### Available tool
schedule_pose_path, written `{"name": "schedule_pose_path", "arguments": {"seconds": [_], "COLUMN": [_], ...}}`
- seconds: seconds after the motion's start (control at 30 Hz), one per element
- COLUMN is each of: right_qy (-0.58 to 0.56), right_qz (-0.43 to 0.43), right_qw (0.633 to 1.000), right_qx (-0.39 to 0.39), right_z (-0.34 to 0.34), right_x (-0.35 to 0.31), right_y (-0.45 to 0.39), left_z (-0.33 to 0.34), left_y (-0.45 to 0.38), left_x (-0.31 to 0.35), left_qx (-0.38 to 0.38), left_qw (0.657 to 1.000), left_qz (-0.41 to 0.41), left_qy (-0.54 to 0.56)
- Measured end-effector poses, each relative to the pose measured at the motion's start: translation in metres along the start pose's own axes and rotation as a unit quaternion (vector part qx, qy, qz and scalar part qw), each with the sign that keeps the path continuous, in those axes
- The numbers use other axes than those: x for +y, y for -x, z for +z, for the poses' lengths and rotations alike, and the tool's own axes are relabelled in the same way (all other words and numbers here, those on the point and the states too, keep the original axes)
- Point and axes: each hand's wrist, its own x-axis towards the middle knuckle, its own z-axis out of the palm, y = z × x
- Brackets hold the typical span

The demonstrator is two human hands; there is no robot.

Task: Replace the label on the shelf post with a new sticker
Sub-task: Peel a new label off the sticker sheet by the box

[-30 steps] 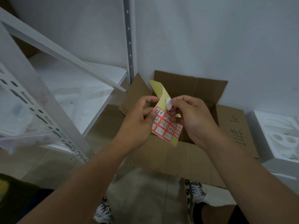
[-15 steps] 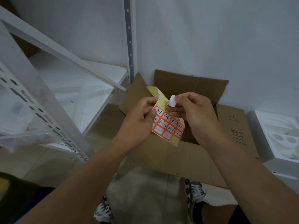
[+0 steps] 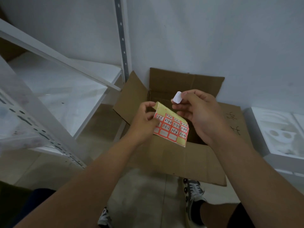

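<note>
The left hand [image 3: 144,122] grips the sticker sheet [image 3: 171,127] by its upper corner; the right hand [image 3: 195,111], just beside it, pinches a peeled white sticker [image 3: 177,97] clear above the sheet. Beyond them an open cardboard box [image 3: 185,83] sits against the wall, the perforated shelf post [image 3: 122,38] rising at its left.

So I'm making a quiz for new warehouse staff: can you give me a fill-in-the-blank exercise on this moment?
1. The peeled white sticker is pinched by the ____ hand.
2. The left hand holds the sticker sheet, whose label borders are ____.
3. Below both hands sits an open ____ box.
4. The handwriting on the sheet's labels is ____ in colour.

Missing words: right; red; cardboard; black
</note>
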Motion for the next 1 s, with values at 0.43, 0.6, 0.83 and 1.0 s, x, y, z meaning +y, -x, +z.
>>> {"name": "schedule_pose_path", "arguments": {"seconds": [0.43, 0.6, 0.83, 1.0], "right_qy": [0.064, 0.105, 0.394, 0.506], "right_qz": [0.008, -0.003, -0.169, -0.337], "right_qw": [0.998, 0.994, 0.903, 0.793], "right_qx": [-0.024, -0.043, -0.007, 0.034], "right_z": [-0.023, -0.021, -0.013, -0.002], "right_x": [0.009, 0.012, 0.015, 0.018], "right_y": [-0.01, -0.011, -0.007, -0.004], "left_z": [0.046, 0.046, 0.042, 0.026], "left_y": [-0.031, -0.034, -0.017, 0.019], "left_x": [-0.135, -0.135, -0.062, -0.01], "left_qx": [-0.107, -0.088, -0.008, 0.068], "left_qw": [0.965, 0.934, 0.977, 0.993], "left_qz": [-0.174, -0.146, -0.048, -0.033], "left_qy": [-0.167, -0.314, -0.208, 0.094]}}
